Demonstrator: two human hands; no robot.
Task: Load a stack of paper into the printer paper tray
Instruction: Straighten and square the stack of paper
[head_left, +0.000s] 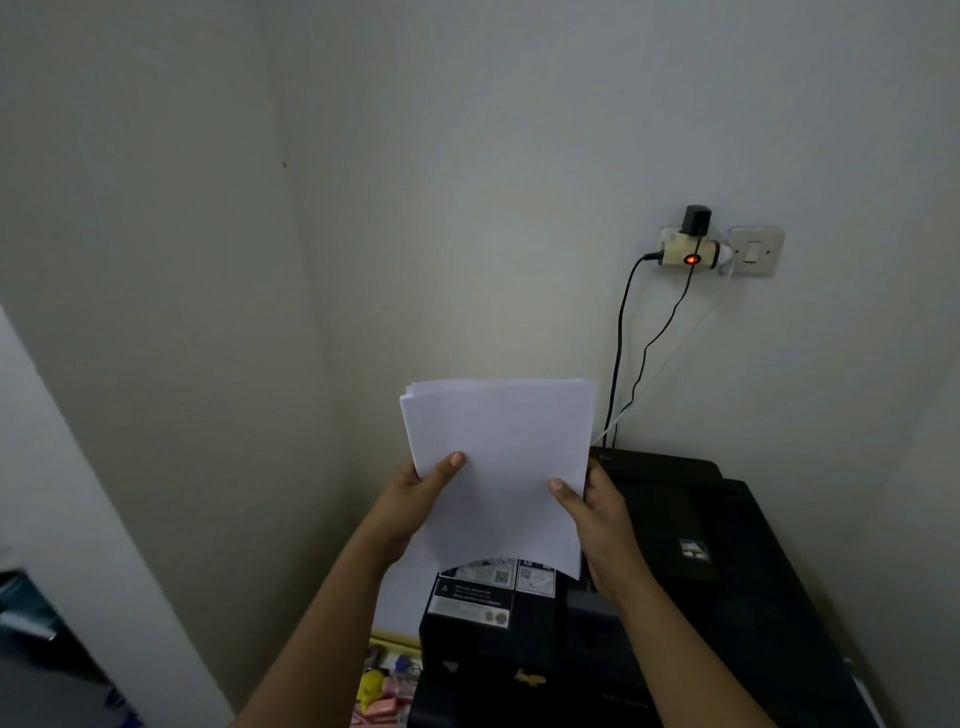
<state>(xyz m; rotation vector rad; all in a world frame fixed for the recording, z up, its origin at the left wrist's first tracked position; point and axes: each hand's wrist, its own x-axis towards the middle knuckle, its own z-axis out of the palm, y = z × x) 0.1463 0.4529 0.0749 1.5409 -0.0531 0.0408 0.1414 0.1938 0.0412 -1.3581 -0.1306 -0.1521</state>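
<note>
Head view shows both hands holding a stack of white paper (498, 467) upright at the centre of the frame, above a black printer (727, 597) that fills the lower right. The left hand (415, 499) grips the stack's left edge with its thumb across the front sheet, and the right hand (597, 514) clamps the right edge the same way. At upper right, black cables (621, 338) hang from a wall adapter (688, 249) with a glowing red light beside a wall switch (753, 252).
</note>
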